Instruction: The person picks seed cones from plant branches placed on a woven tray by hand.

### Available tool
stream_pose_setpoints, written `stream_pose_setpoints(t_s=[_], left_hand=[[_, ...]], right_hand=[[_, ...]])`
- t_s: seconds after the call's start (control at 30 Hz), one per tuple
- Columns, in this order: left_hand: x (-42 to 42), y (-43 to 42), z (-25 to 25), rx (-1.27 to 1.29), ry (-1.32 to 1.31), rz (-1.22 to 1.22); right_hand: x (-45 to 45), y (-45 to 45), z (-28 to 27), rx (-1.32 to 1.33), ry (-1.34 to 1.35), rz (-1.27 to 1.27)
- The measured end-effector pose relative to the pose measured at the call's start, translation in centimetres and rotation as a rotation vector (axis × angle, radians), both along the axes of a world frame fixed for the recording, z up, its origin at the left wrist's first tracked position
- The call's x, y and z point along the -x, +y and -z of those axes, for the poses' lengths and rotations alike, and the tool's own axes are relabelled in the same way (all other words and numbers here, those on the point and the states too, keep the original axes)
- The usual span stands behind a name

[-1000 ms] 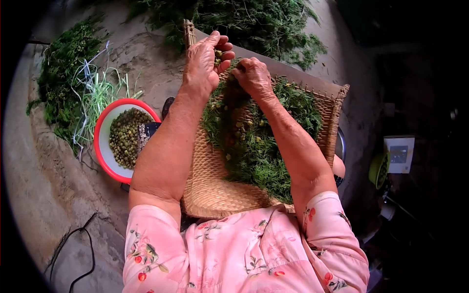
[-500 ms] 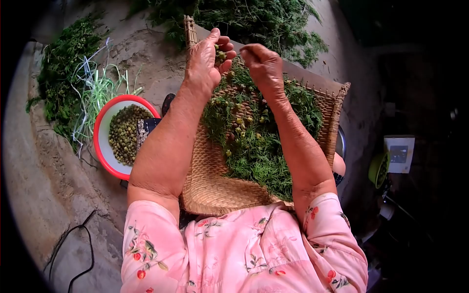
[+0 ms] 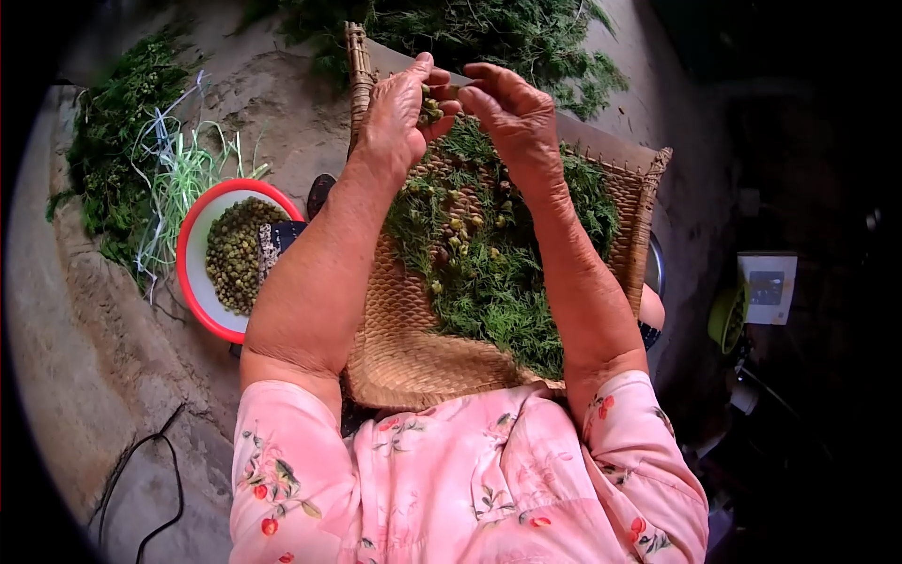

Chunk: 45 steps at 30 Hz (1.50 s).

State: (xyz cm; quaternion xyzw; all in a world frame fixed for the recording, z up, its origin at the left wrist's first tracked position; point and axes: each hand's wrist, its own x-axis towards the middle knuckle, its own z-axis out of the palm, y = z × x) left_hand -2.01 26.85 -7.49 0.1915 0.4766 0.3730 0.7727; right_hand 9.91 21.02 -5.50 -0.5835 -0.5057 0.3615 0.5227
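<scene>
My left hand (image 3: pixel 393 117) is cupped around several small green seed cones (image 3: pixel 429 111), above the far left part of a woven basket (image 3: pixel 395 362). Close beside its fingertips is my right hand (image 3: pixel 521 122), thumb and fingers bent toward each other; whatever sits between them is too small or hidden to make out. Below both hands, feathery green conifer sprigs (image 3: pixel 498 315) cover much of the basket's woven bed. Loose yellowish-green and brownish cones (image 3: pixel 460 235) lie among the sprigs.
A red-rimmed white basin (image 3: pixel 184 254) of cones stands left. Near it are pale plastic strips (image 3: pixel 193 179) and a heap of greenery (image 3: pixel 103 150). More branches (image 3: pixel 470 33) lie beyond the basket. A black cable (image 3: pixel 174 470) crosses the floor. At right is a green bowl (image 3: pixel 722 320).
My right hand has shifted slightly up, its thumb and fingers less tightly bunched, now right at my left fingertips. My left hand still holds the cones. The view has shifted slightly.
</scene>
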Motion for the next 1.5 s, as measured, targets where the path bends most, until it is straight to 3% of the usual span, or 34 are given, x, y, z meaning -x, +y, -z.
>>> stream_pose_setpoints(t_s=[0.07,0.13,0.2,0.27,0.5,0.63,0.73,0.8,0.87,0.93,1.0,1.07,1.13,1.2,1.4,1.5], left_hand=[[0.1,-0.2,-0.3,0.014,-0.014,0.038],[0.3,-0.1,-0.5,0.027,-0.027,0.069],[0.4,0.1,-0.4,0.005,0.006,0.044],[0.3,0.0,-0.6,-0.011,0.018,0.049],[0.2,0.0,-0.3,-0.047,0.045,0.063],[0.2,-0.2,-0.7,-0.046,0.051,0.056],[0.2,-0.4,-0.7,-0.079,0.069,0.074],[0.1,-0.7,-0.7,-0.107,0.085,0.107],[-0.3,-0.9,-0.4,-0.063,0.048,0.127],[-0.4,-0.9,-0.4,-0.023,0.01,0.142],[-0.3,-0.9,-0.5,0.026,0.007,0.19],[-0.1,-0.6,-0.6,0.02,-0.001,0.162],[0.0,-0.4,-0.4,0.017,-0.008,0.135],[0.0,-0.1,-0.1,-0.012,-0.029,0.08],[0.1,0.0,0.0,-0.006,-0.069,0.072],[0.0,0.0,-0.1,-0.003,-0.081,0.042]], right_hand=[[-0.4,-0.4,0.2,0.0,0.107,0.022],[-1.8,-1.1,2.4,0.034,-0.287,0.091],[-2.6,-2.5,4.5,0.095,-0.415,0.069],[-3.2,-3.5,6.7,0.103,-0.875,-0.1],[-2.1,-3.6,8.2,0.111,-1.013,0.069],[-2.9,-3.5,8.6,0.106,-0.66,0.168],[-2.2,-3.3,6.4,0.178,-0.443,0.271],[-1.8,-2.8,4.8,0.086,-0.17,0.285],[-1.4,-2.2,2.6,0.037,-0.133,0.229],[-0.5,-1.9,0.3,0.078,0.306,0.071],[-0.9,-2.1,0.9,0.065,0.32,0.079],[-2.1,-2.5,3.5,0.193,-0.25,0.196],[-2.6,-3.2,5.6,0.177,-0.669,0.074],[-2.4,-3.4,7.4,0.297,-0.664,0.085],[-1.4,-2.4,8.1,0.209,-0.934,0.077],[-1.8,-2.4,8.5,0.19,-0.844,0.099]])
